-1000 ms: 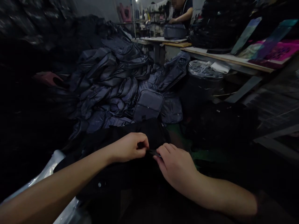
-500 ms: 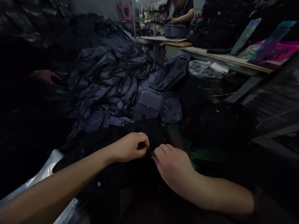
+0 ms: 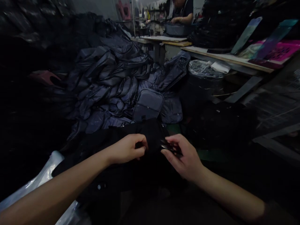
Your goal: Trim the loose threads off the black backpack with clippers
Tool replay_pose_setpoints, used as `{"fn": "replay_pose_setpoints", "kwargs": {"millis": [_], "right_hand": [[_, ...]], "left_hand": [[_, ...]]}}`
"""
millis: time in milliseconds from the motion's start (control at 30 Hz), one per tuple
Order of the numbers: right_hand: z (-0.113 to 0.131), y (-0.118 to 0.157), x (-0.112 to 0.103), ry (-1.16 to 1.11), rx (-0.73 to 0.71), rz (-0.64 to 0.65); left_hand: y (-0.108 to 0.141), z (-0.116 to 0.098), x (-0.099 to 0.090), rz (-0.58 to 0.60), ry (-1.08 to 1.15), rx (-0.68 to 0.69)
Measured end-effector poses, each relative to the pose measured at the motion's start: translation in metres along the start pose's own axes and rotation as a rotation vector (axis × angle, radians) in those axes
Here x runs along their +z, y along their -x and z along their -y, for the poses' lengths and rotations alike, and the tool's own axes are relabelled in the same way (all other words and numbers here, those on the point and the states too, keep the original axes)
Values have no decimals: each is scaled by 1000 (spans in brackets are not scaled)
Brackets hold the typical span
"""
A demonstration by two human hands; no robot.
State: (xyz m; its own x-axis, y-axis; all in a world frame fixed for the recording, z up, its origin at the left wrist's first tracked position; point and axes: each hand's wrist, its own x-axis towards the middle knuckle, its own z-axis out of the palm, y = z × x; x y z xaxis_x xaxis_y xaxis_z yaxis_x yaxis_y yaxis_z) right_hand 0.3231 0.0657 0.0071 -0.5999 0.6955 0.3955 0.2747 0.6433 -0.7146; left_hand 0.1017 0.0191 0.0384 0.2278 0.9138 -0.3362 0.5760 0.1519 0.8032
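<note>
A black bag (image 3: pixel 131 175) lies in front of me, its details mostly lost in the dark. My left hand (image 3: pixel 131 148) is closed at the bag, thumb and forefinger pinched together; whatever sits between them is too small and dark to name. To its right, my right hand (image 3: pixel 184 154) curls around a small pair of thread snips (image 3: pixel 166 147). Their shiny tips point left toward my left hand, with a gap between. The rest of the snips is hidden by my fingers and the dark.
Grey backpacks (image 3: pixel 117 72) are heaped ahead, one grey backpack (image 3: pixel 150 103) standing nearest. At the right runs a worktable (image 3: pixel 229 57) with a pink basket (image 3: pixel 281 51); a plastic-lined bin (image 3: pixel 203 68) stands below. Clear plastic (image 3: pixel 47 168) lies left. A co-worker (image 3: pixel 185 15) sits behind.
My right hand has come off the bag fabric, moved right and turned, and the snips' tips now show in it. My left hand has shifted slightly left, still pinched.
</note>
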Motion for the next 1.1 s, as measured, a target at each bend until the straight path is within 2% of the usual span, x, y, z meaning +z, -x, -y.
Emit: {"fn": "replay_pose_setpoints", "kwargs": {"millis": [67,133,200,300,367,400,433,567,633,700,833,967,1100], "right_hand": [[-12,-5,0,-48,-20,72],[-22,-8,3,-11,-85,236],[-28,-7,7,57,-130,346],[-34,0,12,111,-166,351],[-38,7,13,97,-202,320],[-39,10,14,83,-219,303],[-41,12,14,67,-235,287],[-44,18,15,34,-265,239],[-44,20,15,34,-270,251],[-44,21,15,25,-275,265],[-45,23,15,7,-279,247],[-47,24,16,-19,-280,235],[-48,24,18,-74,-308,175]], "left_hand": [[0,-2,1,6,118,-32],[-1,-4,-1,-69,198,-77],[-4,-2,-7,-269,206,-160],[-6,12,-22,-656,118,-247],[-4,24,-27,-762,52,-246],[-2,28,-27,-742,18,-253],[2,31,-24,-671,-13,-270],[15,24,8,-193,-28,-359],[20,15,26,-81,-45,-350],[21,8,39,-98,-79,-334],[18,3,52,-235,-35,-293],[21,-2,62,-375,-5,-134],[33,-3,72,-452,-62,53]]}}
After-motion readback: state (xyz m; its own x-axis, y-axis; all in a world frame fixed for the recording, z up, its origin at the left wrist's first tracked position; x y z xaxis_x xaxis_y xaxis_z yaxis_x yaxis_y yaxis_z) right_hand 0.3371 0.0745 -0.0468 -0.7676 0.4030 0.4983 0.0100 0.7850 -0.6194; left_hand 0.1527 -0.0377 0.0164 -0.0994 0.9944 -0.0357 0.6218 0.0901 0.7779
